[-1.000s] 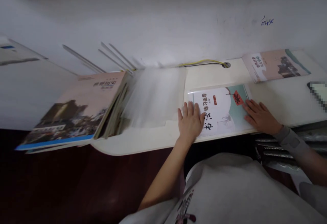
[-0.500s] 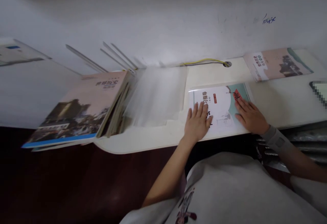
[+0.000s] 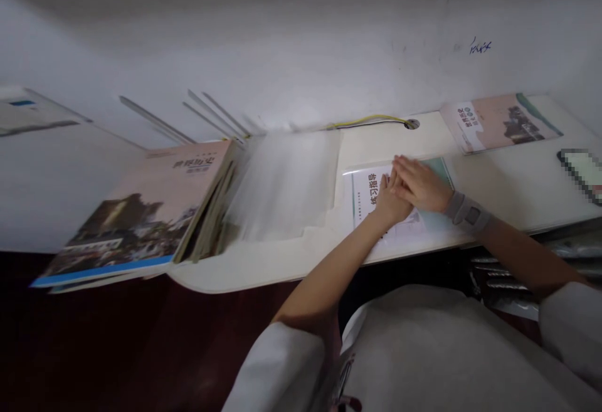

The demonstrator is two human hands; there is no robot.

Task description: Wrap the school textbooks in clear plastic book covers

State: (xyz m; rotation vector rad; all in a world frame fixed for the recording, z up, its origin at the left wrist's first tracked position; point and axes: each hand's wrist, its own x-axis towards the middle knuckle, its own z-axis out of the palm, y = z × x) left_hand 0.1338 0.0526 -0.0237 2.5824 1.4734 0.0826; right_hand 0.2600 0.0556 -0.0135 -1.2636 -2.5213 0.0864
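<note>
A white and green workbook (image 3: 361, 199) in a clear plastic cover lies flat on the white desk (image 3: 282, 260). My left hand (image 3: 393, 201) rests on the middle of its cover, with the fingers stretched out. My right hand (image 3: 421, 185), a grey band on its wrist, reaches across from the right with fingers extended and overlaps the left fingertips. Neither hand holds anything. Part of the workbook's cover print is hidden under the hands.
Clear plastic covers (image 3: 286, 186) lie left of the workbook. Farther left is a stack of history books (image 3: 136, 211) overhanging the desk edge. Another covered book (image 3: 503, 122) lies at the back right, near a pixelated phone-like device (image 3: 583, 174). A yellow cable (image 3: 371, 118) enters a desk hole.
My hands have come together. My left hand slid right across the cover, and my right hand moved left until it lay over the left fingers. The camera view shifted slightly.
</note>
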